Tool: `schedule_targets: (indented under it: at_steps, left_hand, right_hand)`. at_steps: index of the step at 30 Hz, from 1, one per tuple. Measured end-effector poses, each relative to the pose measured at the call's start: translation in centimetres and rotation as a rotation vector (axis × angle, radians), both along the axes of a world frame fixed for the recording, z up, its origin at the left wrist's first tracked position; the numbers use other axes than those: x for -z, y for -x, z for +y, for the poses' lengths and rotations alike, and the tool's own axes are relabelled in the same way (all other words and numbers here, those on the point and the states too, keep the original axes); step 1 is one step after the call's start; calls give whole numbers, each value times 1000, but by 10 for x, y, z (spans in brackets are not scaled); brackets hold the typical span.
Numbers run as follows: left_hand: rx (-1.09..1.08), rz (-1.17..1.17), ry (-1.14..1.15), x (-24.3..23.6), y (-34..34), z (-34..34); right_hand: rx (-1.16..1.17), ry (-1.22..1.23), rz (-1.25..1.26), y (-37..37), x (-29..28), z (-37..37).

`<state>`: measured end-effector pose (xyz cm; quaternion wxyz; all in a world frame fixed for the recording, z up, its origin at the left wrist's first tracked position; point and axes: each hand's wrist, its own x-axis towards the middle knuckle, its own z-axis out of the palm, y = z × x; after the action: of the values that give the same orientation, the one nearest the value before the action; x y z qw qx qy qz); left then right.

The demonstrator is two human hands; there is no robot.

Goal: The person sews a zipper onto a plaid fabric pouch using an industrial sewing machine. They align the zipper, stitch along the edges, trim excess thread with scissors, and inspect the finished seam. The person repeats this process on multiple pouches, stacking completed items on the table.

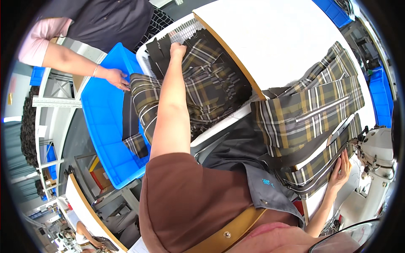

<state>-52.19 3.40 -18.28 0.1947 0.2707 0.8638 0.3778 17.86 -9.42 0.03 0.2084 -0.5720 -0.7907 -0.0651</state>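
Sewing-room white worktop [270, 38]: right hand [340, 170] flat, fingers released, pinning the plaid zippered panel [310, 111] by the sewing machine [375, 156] at the right edge; left hand [177, 49] clenched on dark cut pieces [162, 52] in the white basket [185, 29], off the left edge—seam seemingly unfinished.

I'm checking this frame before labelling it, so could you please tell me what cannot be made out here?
- Head view: the left hand's fingertips, buried among dark cut pieces in the white bin.
- The sewing machine's needle area, too small and bent near the rim.
- What lies under the plaid garment by the right hand.
- The blue crate's near end, behind the person's own brown sleeve.
- The co-worker's hand: whether it grips anything.
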Motion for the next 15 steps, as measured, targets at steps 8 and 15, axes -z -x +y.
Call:
schedule_targets:
  at_steps: [8, 15]
  left_hand:
    - [462, 142, 143, -5, -7, 59]
    - [375, -283, 170, -4, 11, 90]
  right_hand:
    - [22, 34, -23, 2, -4, -3]
    - [52, 58, -28, 9, -9, -4]
